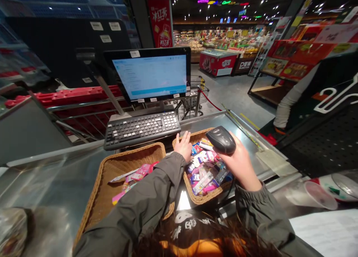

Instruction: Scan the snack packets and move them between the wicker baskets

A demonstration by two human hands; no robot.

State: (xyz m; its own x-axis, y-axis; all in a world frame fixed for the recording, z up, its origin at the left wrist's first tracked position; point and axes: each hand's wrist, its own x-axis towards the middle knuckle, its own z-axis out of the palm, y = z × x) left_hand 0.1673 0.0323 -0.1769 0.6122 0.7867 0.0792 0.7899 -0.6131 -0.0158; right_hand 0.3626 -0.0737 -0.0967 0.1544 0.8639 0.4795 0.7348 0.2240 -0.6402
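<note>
My right hand (237, 162) grips a black handheld barcode scanner (221, 139), held over the right wicker basket (195, 198). That basket is full of small colourful snack packets (204, 171). My left hand (184, 145) reaches into the far left corner of the same basket, fingers spread flat over the packets, holding nothing. Beside it, the left wicker basket (112, 167) holds several pink and yellow packets (134, 176). Both arms wear grey-green sleeves.
A black keyboard (142, 129) and a lit till screen (151, 76) stand behind the baskets on the steel checkout counter (56, 175). A person in a dark top with a white sleeve (293, 96) stands at right. Shopping trolleys (192, 96) and shop displays lie beyond.
</note>
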